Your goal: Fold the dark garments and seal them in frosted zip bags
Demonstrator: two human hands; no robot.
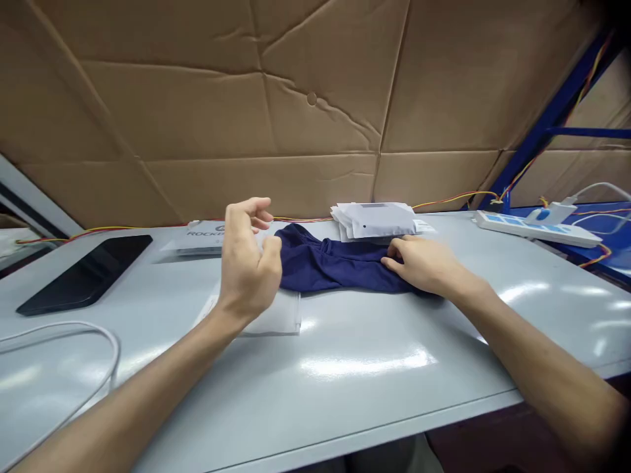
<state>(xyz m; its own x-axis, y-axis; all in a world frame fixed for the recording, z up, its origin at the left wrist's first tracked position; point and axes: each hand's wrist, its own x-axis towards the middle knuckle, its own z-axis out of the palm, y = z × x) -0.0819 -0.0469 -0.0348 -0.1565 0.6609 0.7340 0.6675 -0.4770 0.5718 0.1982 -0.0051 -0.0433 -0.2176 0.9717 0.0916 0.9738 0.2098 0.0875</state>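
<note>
A dark blue piece of fabric (340,263), crumpled and stretched out sideways, lies across the table. My right hand (419,263) rests on its right end, with the fingers curled and closed on the cloth. At the left end my left hand (249,256) is raised, fingers half bent and thumb apart, with nothing seen in it. Partly under the left end of the fabric and behind my left wrist is a flat white sheet or bag (276,315). Behind the fabric lies a stack of whitish plastic bags or packets (377,220).
A grey printed package (197,240) lies behind my left hand. On the left are a black phone or tablet (89,272) and a white cable (116,348). A power strip (537,228) with a plug sits at the right. Cardboard (315,131) walls the table's back edge.
</note>
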